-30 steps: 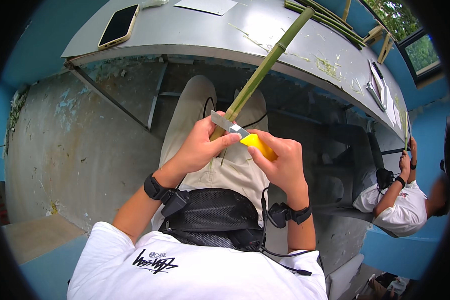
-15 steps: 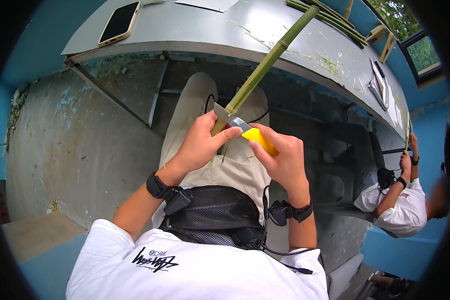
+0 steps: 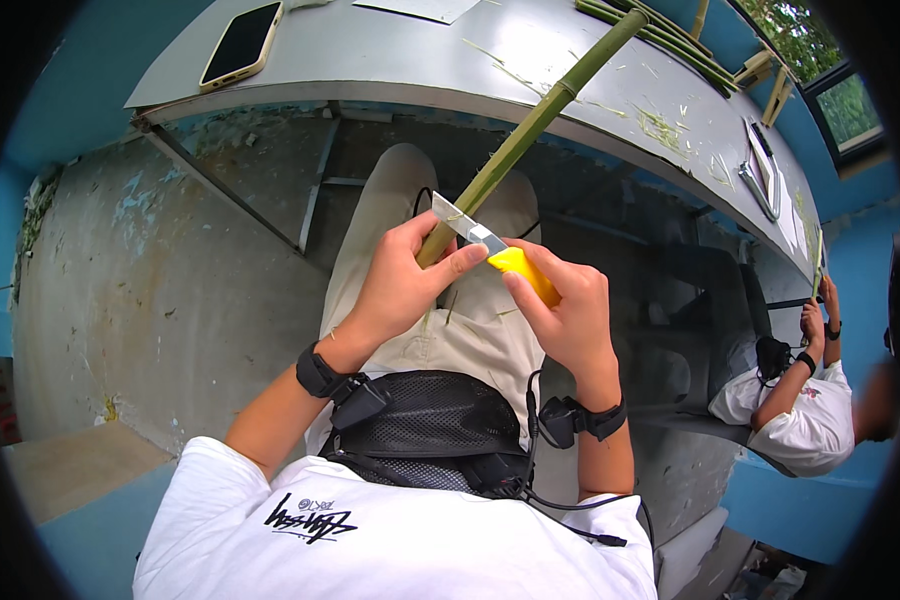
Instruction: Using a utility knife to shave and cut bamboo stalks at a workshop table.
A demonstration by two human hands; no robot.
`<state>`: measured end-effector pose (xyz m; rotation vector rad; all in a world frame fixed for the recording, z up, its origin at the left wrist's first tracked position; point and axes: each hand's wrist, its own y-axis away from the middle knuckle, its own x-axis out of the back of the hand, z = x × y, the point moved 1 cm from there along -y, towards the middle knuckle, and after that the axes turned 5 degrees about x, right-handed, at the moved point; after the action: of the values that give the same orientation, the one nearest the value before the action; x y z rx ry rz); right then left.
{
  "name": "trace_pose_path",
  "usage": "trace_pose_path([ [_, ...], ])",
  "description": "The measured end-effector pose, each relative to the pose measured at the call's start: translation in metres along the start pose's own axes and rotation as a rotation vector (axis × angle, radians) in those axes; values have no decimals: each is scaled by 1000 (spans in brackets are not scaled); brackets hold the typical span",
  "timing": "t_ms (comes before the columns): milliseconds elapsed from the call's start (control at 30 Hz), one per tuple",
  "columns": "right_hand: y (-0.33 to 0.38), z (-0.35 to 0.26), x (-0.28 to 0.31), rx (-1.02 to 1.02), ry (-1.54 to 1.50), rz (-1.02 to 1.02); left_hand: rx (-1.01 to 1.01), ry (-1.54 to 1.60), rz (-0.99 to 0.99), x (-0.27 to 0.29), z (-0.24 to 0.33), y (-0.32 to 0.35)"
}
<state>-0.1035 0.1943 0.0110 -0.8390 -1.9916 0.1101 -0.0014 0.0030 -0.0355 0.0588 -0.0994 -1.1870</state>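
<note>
A long green bamboo pole (image 3: 523, 137) slants from my lap up across the table edge toward the far right. Around its near end my left hand (image 3: 411, 272) is closed, the thumb reaching to the blade. My right hand (image 3: 567, 303) grips the yellow handle of a knife (image 3: 478, 233). Its flat metal blade lies across the bamboo just beyond my left fingers, touching it. Part of the handle is hidden by my right fingers.
On the grey table (image 3: 400, 60) lie a phone (image 3: 242, 45), green shavings (image 3: 660, 127), a metal-framed tool (image 3: 760, 175) and several bamboo strips (image 3: 660, 38). At the right a co-worker (image 3: 795, 400) in a white shirt holds a thin green strip.
The knife blade has shifted slightly away from me along the bamboo, and its angle has changed a little. Both hands keep their grip.
</note>
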Motion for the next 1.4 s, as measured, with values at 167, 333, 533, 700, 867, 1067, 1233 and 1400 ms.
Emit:
trace_pose_path([
  [167,0,0,5,-24,-41,-60,-48,129,-77,-1,2,-1],
  [333,0,3,4,-24,-51,-59,-83,160,-82,-3,7,-1],
  [533,-1,2,2,19,6,-32,-42,74,-93,2,3,-3],
  [700,-2,3,-1,39,23,-19,-44,11,-71,5,1,-4],
  [867,-2,3,-5,67,40,11,-27,-77,-22,6,5,-3],
  [1067,-3,1,-4,74,70,0,-9,-192,45,6,9,-1],
  [1233,-4,2,-9,79,77,41,-26,-112,73,0,4,-3],
  [1400,-6,1,-12,95,95,68,-28,-215,91,6,6,-3],
])
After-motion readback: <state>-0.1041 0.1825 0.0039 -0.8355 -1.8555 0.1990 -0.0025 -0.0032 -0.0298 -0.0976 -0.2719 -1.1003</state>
